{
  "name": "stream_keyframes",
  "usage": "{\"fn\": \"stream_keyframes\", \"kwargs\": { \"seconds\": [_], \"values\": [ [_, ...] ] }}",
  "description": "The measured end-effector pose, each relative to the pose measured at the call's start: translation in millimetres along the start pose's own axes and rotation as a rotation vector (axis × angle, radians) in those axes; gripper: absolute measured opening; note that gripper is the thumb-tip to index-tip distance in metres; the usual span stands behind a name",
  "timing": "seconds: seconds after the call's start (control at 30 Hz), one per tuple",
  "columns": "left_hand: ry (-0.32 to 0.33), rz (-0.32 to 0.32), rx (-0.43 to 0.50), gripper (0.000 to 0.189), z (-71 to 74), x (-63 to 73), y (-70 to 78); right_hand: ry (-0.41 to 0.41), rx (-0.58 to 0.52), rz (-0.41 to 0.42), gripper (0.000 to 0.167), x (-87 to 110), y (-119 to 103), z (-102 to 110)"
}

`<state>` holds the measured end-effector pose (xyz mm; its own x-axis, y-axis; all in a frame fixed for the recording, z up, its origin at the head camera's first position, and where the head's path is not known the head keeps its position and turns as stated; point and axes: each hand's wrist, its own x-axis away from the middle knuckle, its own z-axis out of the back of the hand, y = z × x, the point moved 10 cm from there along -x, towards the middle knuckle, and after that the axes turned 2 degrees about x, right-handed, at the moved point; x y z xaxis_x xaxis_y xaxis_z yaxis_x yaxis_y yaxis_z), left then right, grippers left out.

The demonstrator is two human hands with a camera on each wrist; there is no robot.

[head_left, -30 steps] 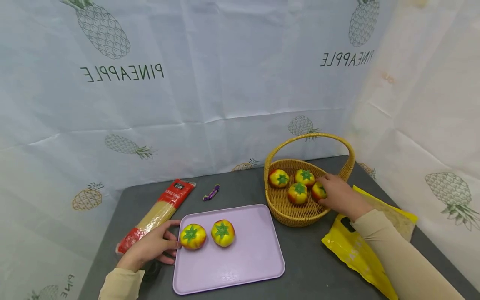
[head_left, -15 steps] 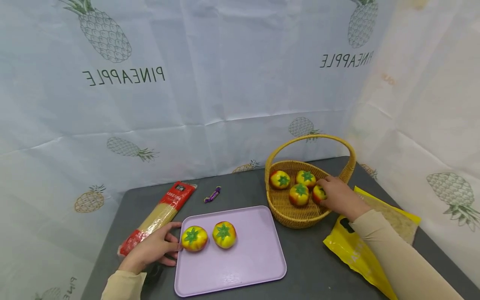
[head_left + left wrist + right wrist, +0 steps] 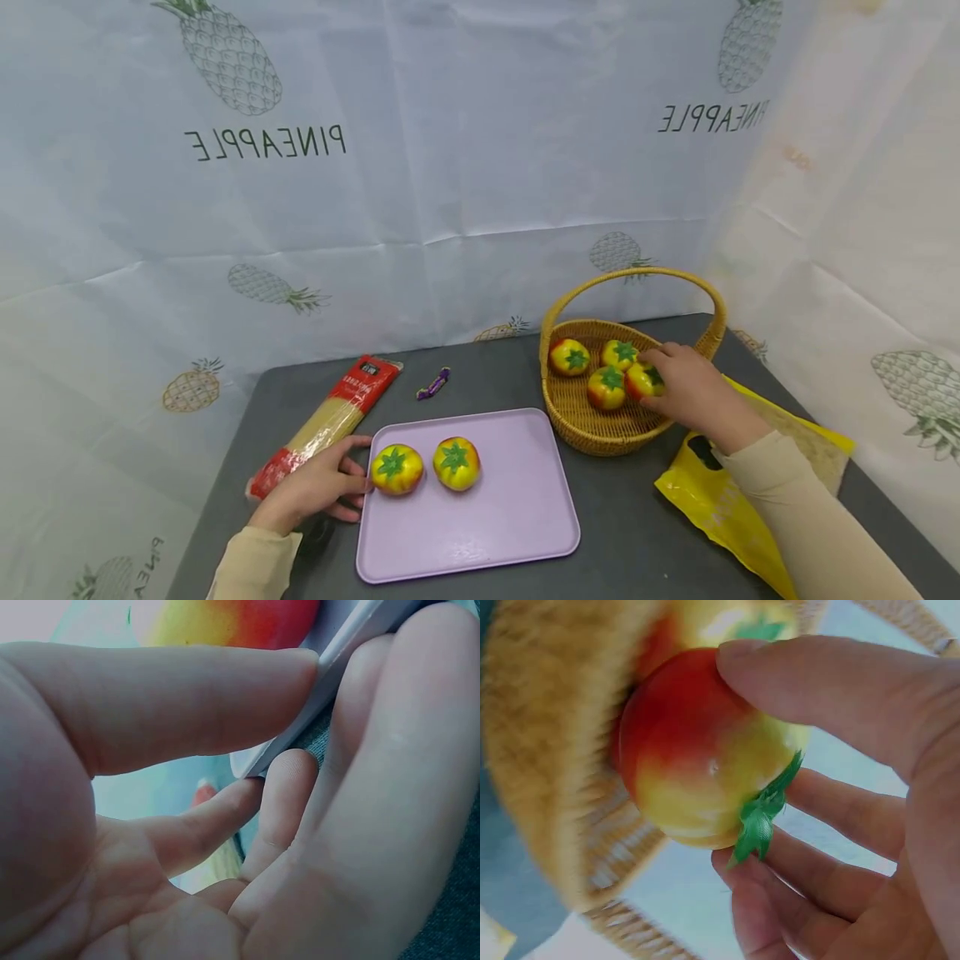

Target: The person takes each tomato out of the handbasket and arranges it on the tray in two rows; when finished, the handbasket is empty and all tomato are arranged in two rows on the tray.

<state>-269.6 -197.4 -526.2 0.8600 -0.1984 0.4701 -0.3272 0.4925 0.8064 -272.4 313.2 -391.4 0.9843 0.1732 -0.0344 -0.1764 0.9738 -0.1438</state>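
In the head view my right hand (image 3: 688, 383) grips a yellow-and-red persimmon (image 3: 643, 381) at the right inside of the wicker basket (image 3: 585, 433). The right wrist view shows the thumb on one side of this persimmon (image 3: 697, 757) and fingertips on the other, beside its green leafy top. Several more persimmons (image 3: 606, 388) lie in the basket. My left hand (image 3: 318, 485) holds the left rim of the lilac tray (image 3: 495, 525); in the left wrist view the thumb touches the tray edge (image 3: 330, 671), with fingers curled below it. Two persimmons (image 3: 457, 463) sit on the tray.
A red-ended pack of noodles (image 3: 330, 421) lies left of the tray, partly behind my left hand. A purple-wrapped candy (image 3: 433, 383) is behind the tray. The yellow bag (image 3: 727, 508) lies under my right forearm. The basket's tall handle (image 3: 637, 272) arches over the fruit.
My right hand has raised the persimmon slightly inside the basket, and more of it shows. The left hand stays at the tray rim. The whole view has shifted a little.
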Motion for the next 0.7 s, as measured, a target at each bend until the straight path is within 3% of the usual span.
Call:
{"fn": "stream_keyframes", "kwargs": {
  "seconds": [0.3, 0.53, 0.7],
  "values": [
    [-0.004, -0.008, 0.005, 0.075, 1.9, 0.1, -0.2, 0.092, -0.108, 0.112, 0.065, 3.3, -66.5, 18.4],
    [-0.021, -0.021, 0.018, 0.077, 0.3, -1.4, -1.3, 0.149, -0.160, 0.206, 0.063, 3.4, -118.7, 10.9],
    [-0.012, -0.025, 0.016, 0.077, 0.2, -2.4, -0.7, 0.137, -0.199, 0.224, 0.063, 2.6, -147.0, -0.8]
  ]
}}
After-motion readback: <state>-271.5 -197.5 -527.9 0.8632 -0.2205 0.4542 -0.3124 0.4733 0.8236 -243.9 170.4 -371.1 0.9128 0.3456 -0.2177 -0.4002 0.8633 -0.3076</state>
